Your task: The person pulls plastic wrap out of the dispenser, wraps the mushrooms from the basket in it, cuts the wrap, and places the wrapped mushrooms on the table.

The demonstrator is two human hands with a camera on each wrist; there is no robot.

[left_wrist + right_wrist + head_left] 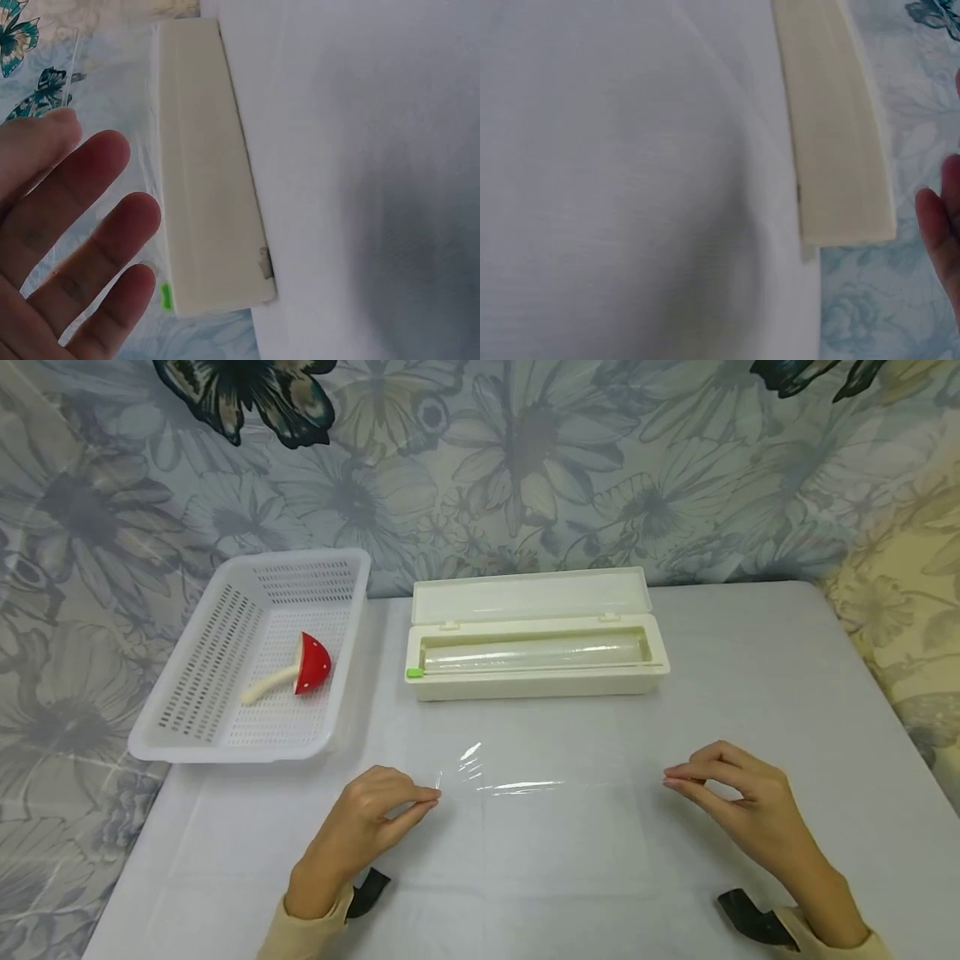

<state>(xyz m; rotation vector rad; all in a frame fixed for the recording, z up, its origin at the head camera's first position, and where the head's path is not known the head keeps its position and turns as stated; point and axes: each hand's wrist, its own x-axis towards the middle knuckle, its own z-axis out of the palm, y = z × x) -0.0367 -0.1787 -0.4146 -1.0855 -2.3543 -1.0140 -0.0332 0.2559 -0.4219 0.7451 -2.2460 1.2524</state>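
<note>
A sheet of clear cling film (pixel 521 787) stretches between the two hands above the table, visible mostly by its glints. My left hand (pixel 367 818) pinches its left edge between thumb and index finger; the other fingers are spread in the left wrist view. On the right, my right hand (pixel 742 797) pinches the opposite edge with thumb and fingertips. Only a few fingers (pixel 937 225) of it show in the right wrist view. Behind the film stands a cream cling film dispenser (pixel 540 686), lid raised, with a roll of film (pixel 536 653) inside and a green slider (pixel 415 673) at its left end.
A white perforated plastic basket (pixel 247 752) stands at the back left. In it lies a mushroom-shaped object (pixel 312 664) with a red, white-dotted cap and cream stem. A white cloth covers the table (pixel 772 677), and flowered fabric (pixel 525 485) hangs behind.
</note>
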